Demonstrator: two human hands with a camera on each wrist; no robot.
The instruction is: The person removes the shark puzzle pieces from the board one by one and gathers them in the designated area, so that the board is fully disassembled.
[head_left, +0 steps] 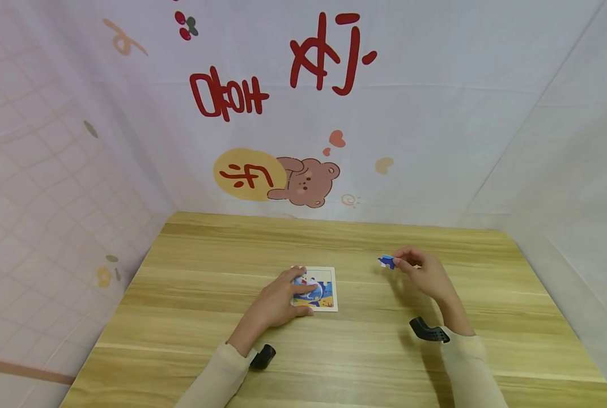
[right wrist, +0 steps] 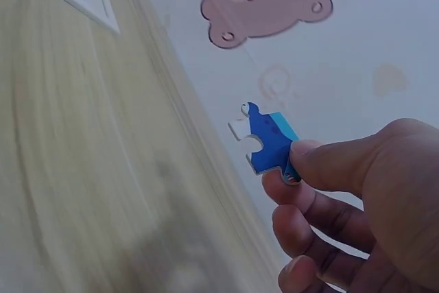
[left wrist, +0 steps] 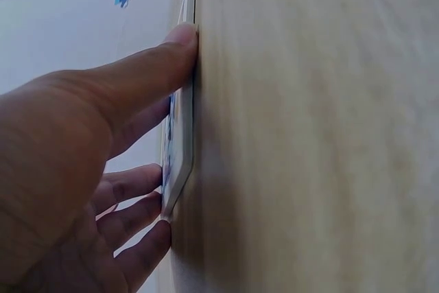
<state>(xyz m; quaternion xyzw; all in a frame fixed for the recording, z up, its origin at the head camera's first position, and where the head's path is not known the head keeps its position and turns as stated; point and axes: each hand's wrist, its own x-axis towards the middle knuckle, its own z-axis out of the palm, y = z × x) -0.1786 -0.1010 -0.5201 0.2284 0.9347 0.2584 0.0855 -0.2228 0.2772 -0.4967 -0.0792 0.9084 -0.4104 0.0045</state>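
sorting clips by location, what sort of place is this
Likely an indoor filming or play nook, judging by the wood-grain table, creased backdrop with a cartoon bear, and jigsaw puzzle.

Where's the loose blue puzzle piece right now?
In the head view, the blue puzzle piece is pinched in the right hand, right of the puzzle board.

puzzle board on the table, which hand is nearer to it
Left. The left hand rests on the puzzle board; the right hand is away to the board's right, pinching a blue puzzle piece.
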